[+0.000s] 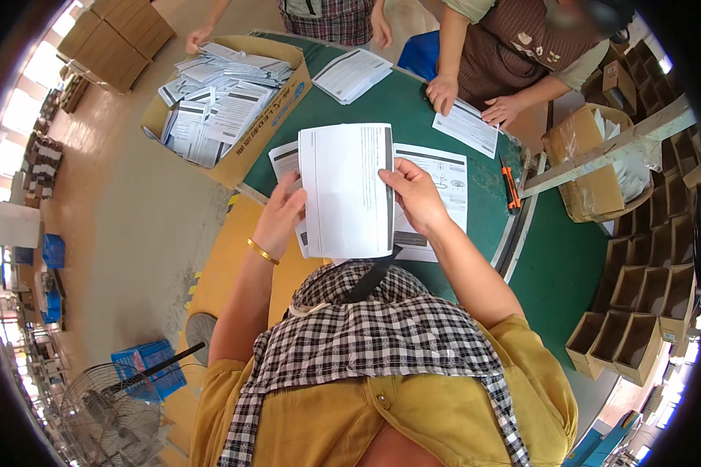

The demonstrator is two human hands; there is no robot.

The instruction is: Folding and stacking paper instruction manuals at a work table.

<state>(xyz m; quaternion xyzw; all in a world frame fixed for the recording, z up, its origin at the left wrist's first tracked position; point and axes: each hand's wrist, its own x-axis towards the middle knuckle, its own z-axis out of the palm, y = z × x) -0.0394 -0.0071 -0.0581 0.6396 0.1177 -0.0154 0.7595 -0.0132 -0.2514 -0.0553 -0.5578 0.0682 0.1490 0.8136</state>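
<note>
A white printed sheet [344,194], apparently folded, is held up in front of me over the table's near edge. My right hand [419,194] pinches its right edge, thumb on top and fingers behind. At the left edge, my left hand [279,216] has its thumb and fingers apart, slightly blurred, with the fingertips against or just beside the paper. Whether several layers are in the right hand's grip cannot be made out. More printed sheets [442,210] lie on the green table under and behind the held one, partly covered by it and my right hand.
At the far left stands an open cardboard box [269,128] full of folded leaflets. A paper stack [352,75] lies at the table's far side. Across from me, a co-worker's hands rest on a sheet [467,128]. An orange cutter knife [510,185] lies right; a fan [109,412] stands lower left.
</note>
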